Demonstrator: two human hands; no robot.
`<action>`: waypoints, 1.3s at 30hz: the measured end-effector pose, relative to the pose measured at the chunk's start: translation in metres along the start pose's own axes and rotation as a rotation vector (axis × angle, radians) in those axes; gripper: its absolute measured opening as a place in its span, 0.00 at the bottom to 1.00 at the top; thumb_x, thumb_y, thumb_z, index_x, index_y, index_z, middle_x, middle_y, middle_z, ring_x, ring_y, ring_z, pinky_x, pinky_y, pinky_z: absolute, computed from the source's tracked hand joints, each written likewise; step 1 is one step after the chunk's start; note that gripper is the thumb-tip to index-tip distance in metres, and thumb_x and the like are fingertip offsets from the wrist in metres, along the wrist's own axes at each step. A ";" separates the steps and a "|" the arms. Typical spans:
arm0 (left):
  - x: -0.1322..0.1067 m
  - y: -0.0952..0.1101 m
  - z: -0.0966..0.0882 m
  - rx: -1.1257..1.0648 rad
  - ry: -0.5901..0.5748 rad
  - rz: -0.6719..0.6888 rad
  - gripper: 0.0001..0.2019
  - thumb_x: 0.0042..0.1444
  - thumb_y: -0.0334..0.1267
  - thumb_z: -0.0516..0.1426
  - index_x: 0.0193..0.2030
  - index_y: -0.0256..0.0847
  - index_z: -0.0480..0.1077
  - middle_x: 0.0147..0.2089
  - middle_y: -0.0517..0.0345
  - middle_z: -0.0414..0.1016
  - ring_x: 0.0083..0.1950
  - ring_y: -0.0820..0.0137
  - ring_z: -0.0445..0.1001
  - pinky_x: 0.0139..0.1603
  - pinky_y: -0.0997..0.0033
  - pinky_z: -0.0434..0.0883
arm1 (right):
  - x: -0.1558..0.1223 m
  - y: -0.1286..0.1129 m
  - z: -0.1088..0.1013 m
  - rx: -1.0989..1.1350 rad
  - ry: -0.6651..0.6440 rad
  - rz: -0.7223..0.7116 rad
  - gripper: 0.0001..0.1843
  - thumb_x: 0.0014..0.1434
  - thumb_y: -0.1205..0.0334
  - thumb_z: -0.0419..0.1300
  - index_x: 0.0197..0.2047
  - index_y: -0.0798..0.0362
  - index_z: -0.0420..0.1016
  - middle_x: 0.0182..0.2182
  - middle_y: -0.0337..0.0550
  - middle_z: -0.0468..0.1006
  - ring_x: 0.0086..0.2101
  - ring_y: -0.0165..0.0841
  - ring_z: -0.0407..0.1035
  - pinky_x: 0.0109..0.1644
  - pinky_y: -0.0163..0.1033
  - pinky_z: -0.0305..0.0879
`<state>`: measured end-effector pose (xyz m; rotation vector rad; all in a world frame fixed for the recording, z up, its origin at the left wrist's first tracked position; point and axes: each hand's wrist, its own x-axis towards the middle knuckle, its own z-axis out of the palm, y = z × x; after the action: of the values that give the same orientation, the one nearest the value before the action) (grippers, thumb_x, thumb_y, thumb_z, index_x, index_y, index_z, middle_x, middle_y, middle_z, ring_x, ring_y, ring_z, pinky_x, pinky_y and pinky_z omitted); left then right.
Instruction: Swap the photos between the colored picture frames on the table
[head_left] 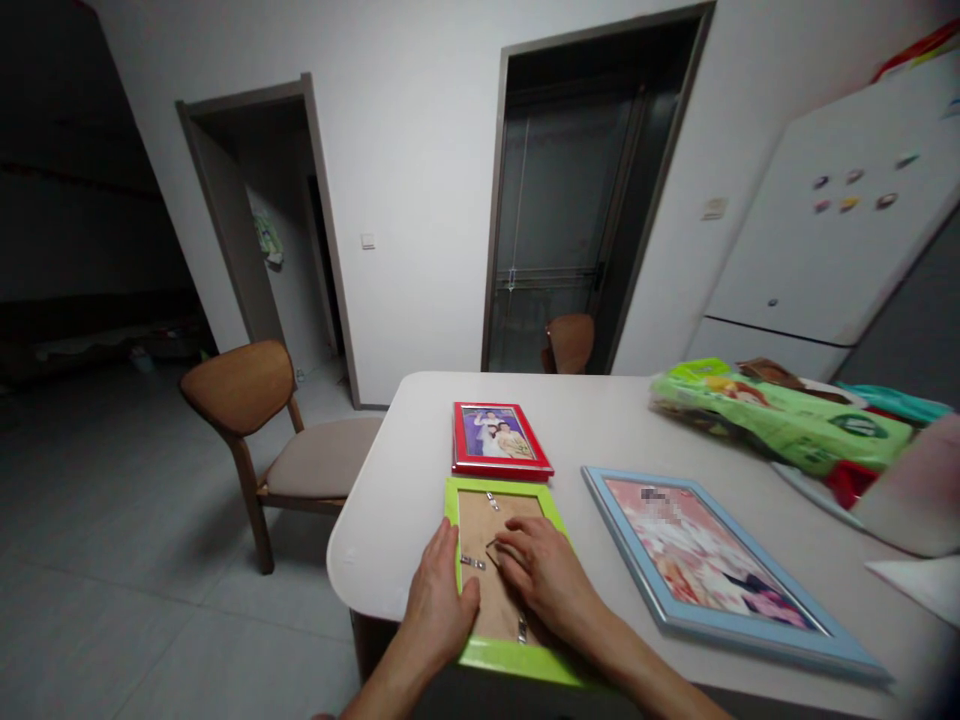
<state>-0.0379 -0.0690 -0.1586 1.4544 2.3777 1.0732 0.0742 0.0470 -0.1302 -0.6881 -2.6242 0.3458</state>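
A lime-green picture frame [506, 655] lies face down at the table's near edge, its brown backing board [491, 600] showing. Small metal clips [472, 563] sit along the backing's edges. My left hand [439, 590] grips the frame's left side, thumb over the backing and fingers along the outer rim. Over the right part of the backing, my right hand [544, 570] has its fingers bent and drawn together. Thin dark pieces [491, 548] show at its fingertips; what they are I cannot make out. The frame's right clip area is hidden under this hand.
A red picture frame [501, 466] lies face up just beyond the green one. To the right is a larger light-blue picture frame [645, 580]. Green packages [787, 410] are piled at the table's [600, 420] far right. A wooden chair [322, 460] stands left.
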 end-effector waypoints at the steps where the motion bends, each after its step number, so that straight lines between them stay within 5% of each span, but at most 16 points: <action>1: 0.000 0.000 0.000 0.001 0.002 0.004 0.29 0.45 0.33 0.48 0.56 0.25 0.52 0.59 0.44 0.52 0.59 0.66 0.51 0.59 0.70 0.50 | 0.003 -0.008 0.003 0.026 -0.034 -0.040 0.12 0.51 0.61 0.50 0.34 0.51 0.73 0.37 0.45 0.71 0.39 0.34 0.61 0.43 0.37 0.53; 5: 0.001 -0.001 0.001 -0.014 0.007 0.012 0.26 0.47 0.31 0.47 0.55 0.26 0.53 0.58 0.45 0.53 0.59 0.66 0.52 0.58 0.69 0.50 | 0.013 -0.028 0.012 0.035 -0.103 -0.083 0.10 0.50 0.62 0.51 0.25 0.53 0.73 0.27 0.43 0.70 0.32 0.31 0.62 0.36 0.34 0.54; 15: 0.001 0.000 0.001 -0.036 0.008 0.006 0.27 0.44 0.27 0.46 0.55 0.27 0.53 0.59 0.46 0.53 0.59 0.68 0.52 0.59 0.69 0.50 | 0.022 -0.033 0.025 0.055 -0.051 -0.014 0.10 0.50 0.68 0.48 0.24 0.57 0.70 0.26 0.44 0.69 0.28 0.29 0.61 0.33 0.32 0.55; 25: 0.000 0.010 -0.006 0.021 -0.022 -0.049 0.29 0.42 0.25 0.46 0.55 0.22 0.52 0.59 0.43 0.52 0.59 0.65 0.52 0.59 0.69 0.50 | 0.053 0.015 0.021 -0.016 0.011 0.106 0.16 0.54 0.64 0.46 0.31 0.59 0.74 0.28 0.48 0.71 0.33 0.33 0.63 0.40 0.35 0.53; 31: 0.001 0.009 -0.004 -0.014 -0.012 -0.067 0.30 0.41 0.26 0.47 0.56 0.28 0.53 0.59 0.49 0.52 0.59 0.67 0.51 0.59 0.71 0.49 | 0.059 0.018 0.031 -0.029 0.015 0.135 0.15 0.53 0.63 0.47 0.36 0.53 0.74 0.33 0.47 0.71 0.36 0.35 0.61 0.40 0.37 0.53; 39: 0.000 0.008 -0.004 -0.039 0.007 -0.043 0.29 0.42 0.26 0.46 0.56 0.27 0.53 0.59 0.48 0.53 0.59 0.68 0.52 0.59 0.70 0.49 | 0.030 0.007 -0.001 0.112 -0.069 -0.016 0.18 0.50 0.64 0.49 0.44 0.54 0.69 0.41 0.48 0.69 0.42 0.35 0.61 0.48 0.39 0.53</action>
<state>-0.0346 -0.0688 -0.1506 1.3820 2.3675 1.1101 0.0540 0.0681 -0.1218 -0.6278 -2.6501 0.5156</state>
